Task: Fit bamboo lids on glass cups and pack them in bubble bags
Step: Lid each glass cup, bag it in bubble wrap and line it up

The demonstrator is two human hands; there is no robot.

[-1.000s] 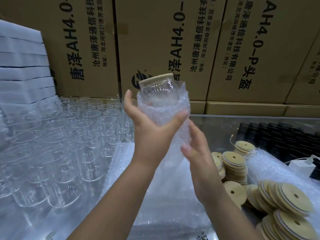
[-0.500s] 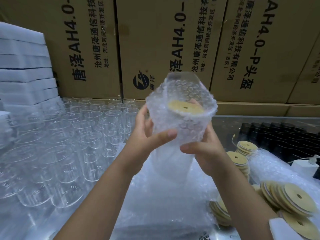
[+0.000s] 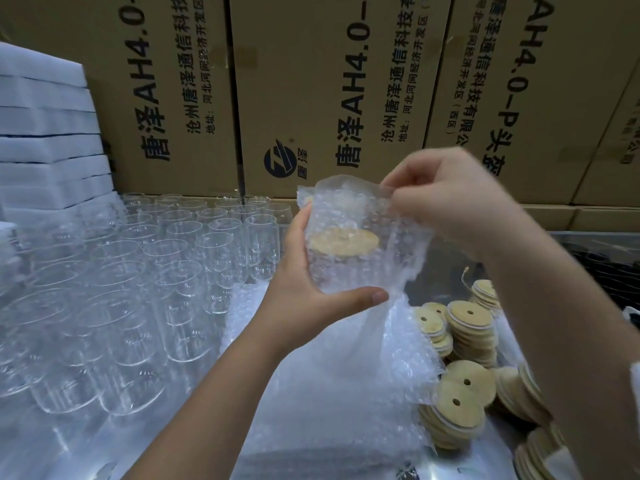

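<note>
Left hand (image 3: 304,292) wraps the bubble bag (image 3: 360,237) mid-air, thumb across its lower front. Lidded cup inside; bamboo lid (image 3: 344,241) shows through the wrap. Right hand (image 3: 450,199) pinches the bag's top edge. Empty glasses (image 3: 138,271) sit left, spare lids (image 3: 464,341) right, bag stack (image 3: 329,393) below.

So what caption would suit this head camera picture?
Left hand grips a lidded glass cup inside a bubble bag; right hand pinches the bag's top edge.
</note>
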